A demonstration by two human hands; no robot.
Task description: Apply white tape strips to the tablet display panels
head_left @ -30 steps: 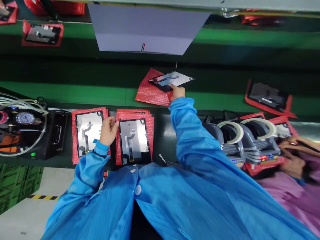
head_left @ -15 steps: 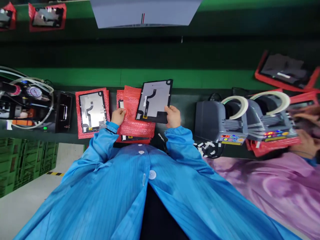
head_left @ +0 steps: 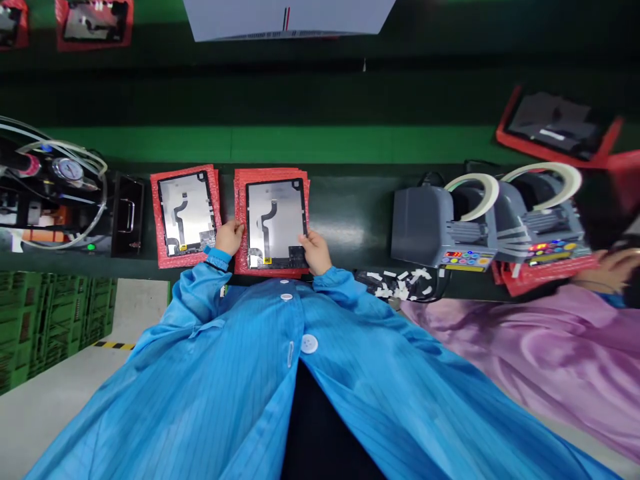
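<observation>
A tablet screen panel (head_left: 285, 223), silver-backed with a black border and a dark ribbon cable, lies over a stack of red bubble-wrap sheets (head_left: 273, 175). My right hand (head_left: 316, 252) grips the panel's lower right edge, fingers closed. At the stack's left side, my left hand (head_left: 231, 237) is closed in a pinch on the edge of the bubble wrap. To the left, a second screen panel (head_left: 193, 200) of the same kind rests on its own red bubble wrap (head_left: 156, 220).
Two grey tape dispensers (head_left: 420, 223) with white rolls stand at right, beside a co-worker's hand (head_left: 613, 270). White scraps (head_left: 400, 287) lie near the table's front edge. A pneumatic machine with a gauge (head_left: 69, 169) is at left, and a white box (head_left: 285, 17) sits at the back.
My right hand has brought the raised, tilted panel down and left onto the red stack. The bubble-wrap sheet that my left hand held raised now lies flat beneath it.
</observation>
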